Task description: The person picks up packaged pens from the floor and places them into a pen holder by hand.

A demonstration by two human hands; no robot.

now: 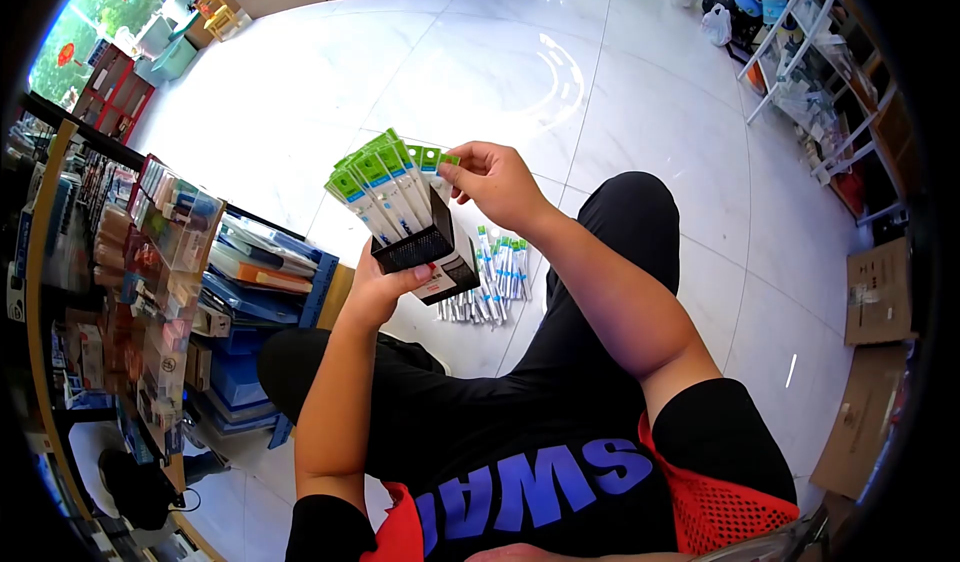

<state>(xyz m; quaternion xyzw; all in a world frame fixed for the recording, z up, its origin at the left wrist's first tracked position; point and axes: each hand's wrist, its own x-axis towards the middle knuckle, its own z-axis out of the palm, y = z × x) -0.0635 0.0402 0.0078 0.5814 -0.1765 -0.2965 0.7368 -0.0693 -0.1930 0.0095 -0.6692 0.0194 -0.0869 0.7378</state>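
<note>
My left hand [385,287] is wrapped round a black box [425,252] with a white and red side, held tilted above the floor. Several slim clear packets with green tops [385,184] stick up out of the box, fanned out. At the right edge of the fan, my right hand [490,177] pinches the green top of a packet. More slim packets [495,277] lie in a loose pile on the floor, partly hidden behind the box.
At the left is a shelf [165,312] full of stationery, with blue folders [240,362] beside it. A white ladder [795,47] and cardboard boxes [878,292] stand on the right. My crossed legs [630,232] flank the pile on the tiled floor [690,132].
</note>
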